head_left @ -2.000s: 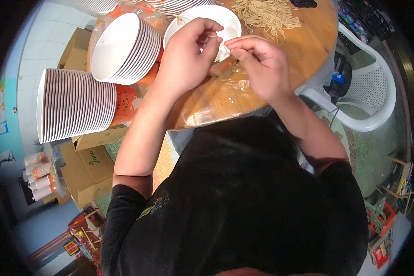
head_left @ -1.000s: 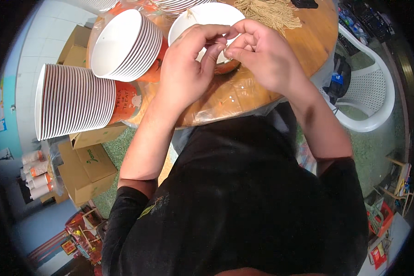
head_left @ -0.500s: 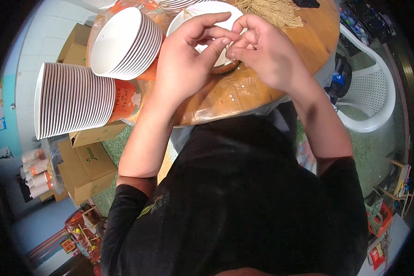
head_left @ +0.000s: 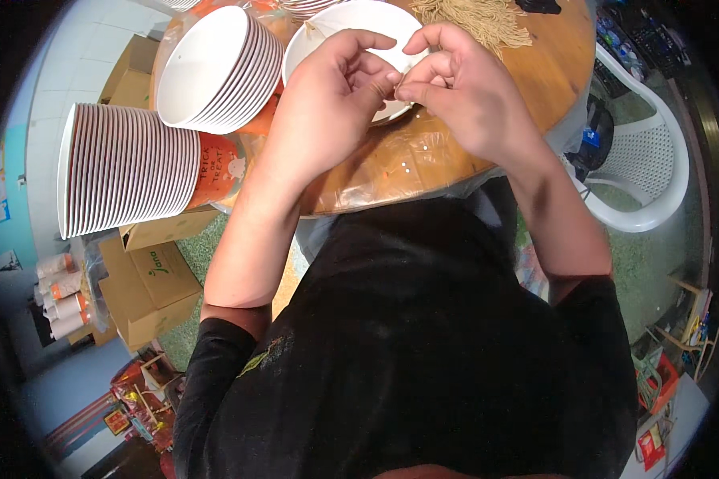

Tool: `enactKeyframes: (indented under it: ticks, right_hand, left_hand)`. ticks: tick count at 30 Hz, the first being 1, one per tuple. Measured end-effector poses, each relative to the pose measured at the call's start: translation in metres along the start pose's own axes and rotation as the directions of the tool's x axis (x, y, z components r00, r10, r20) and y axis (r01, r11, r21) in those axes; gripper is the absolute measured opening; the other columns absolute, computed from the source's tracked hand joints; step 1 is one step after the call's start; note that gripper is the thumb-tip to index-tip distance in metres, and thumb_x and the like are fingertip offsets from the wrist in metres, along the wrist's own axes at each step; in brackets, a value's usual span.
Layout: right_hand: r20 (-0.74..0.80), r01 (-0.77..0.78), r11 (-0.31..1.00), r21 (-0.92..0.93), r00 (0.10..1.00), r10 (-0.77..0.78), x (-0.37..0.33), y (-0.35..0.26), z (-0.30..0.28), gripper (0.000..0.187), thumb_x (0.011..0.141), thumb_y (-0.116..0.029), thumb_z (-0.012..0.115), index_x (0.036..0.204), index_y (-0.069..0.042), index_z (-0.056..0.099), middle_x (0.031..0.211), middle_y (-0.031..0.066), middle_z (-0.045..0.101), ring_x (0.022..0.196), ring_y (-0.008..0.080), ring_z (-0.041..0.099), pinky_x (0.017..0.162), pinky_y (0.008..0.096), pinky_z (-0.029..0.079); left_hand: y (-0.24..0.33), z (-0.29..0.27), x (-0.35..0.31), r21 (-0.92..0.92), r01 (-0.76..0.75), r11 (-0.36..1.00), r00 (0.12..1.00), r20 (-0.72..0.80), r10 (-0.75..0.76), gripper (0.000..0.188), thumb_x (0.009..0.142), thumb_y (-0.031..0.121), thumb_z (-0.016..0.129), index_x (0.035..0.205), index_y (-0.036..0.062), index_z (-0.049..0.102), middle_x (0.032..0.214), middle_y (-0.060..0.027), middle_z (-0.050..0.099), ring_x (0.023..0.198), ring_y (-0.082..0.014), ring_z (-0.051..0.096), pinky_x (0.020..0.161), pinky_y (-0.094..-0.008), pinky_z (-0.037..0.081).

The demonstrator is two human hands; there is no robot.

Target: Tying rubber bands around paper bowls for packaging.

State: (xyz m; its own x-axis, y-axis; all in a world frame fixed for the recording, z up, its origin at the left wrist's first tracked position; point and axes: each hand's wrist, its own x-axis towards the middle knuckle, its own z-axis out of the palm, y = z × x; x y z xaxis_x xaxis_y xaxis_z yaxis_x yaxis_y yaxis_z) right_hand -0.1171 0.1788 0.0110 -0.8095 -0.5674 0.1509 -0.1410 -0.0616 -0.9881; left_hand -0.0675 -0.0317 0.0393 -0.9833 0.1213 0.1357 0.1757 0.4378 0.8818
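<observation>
My left hand [head_left: 325, 108] and my right hand [head_left: 473, 97] meet above the table, thumb and forefinger of each pinched together, tips nearly touching. Whatever lies between the tips is too small to make out. Beneath and behind the fingers is a white paper tub [head_left: 350, 17], its inside facing up and partly covered by my hands. A short tan piece of cord [head_left: 315, 32] shows at its inner left wall. Just beyond my right hand lies a loose heap of tan cords [head_left: 471, 20].
Stacked white tubs [head_left: 204, 68] and a longer nested stack with an orange printed outside [head_left: 128, 172] occupy the table's left. Small white bits dot the wooden table [head_left: 447, 156]. A white plastic chair [head_left: 643, 152] stands right; cardboard boxes [head_left: 156, 287] sit lower left.
The white tub has shifted slightly left under my hands. My fingertips have drawn a little closer together, and the raised fingers have spread somewhat apart.
</observation>
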Motion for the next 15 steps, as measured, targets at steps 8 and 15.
enactKeyframes:
  ticks: [8,15]
  right_hand:
    - [-0.024,0.022,0.999,0.037,0.999,-0.021,-0.002,0.009,-0.001,0.027,0.107,0.000,0.069,0.130,0.000,0.055,0.105,0.0102,0.081,0.101,0.0122,0.075,0.089,0.0247,0.056]
    - [-0.071,-0.019,1.000,-0.004,0.997,0.018,-0.004,0.001,-0.005,0.019,0.106,-0.003,0.072,0.121,-0.005,0.060,0.102,0.0047,0.081,0.089,0.0063,0.072,0.078,0.0230,0.053]
  left_hand:
    - [0.009,-0.007,-0.004,-0.176,0.038,0.984,0.997,0.069,-0.026,0.037,0.106,-0.007,0.072,0.142,-0.0062,0.063,0.116,-0.0104,0.079,0.108,-0.0151,0.077,0.098,-0.0289,0.063]
    - [0.014,0.002,-0.003,-0.109,0.044,0.993,0.999,0.013,-0.043,0.030,0.102,-0.009,0.077,0.130,-0.0056,0.072,0.115,-0.0093,0.080,0.107,-0.0146,0.077,0.098,-0.0282,0.064]
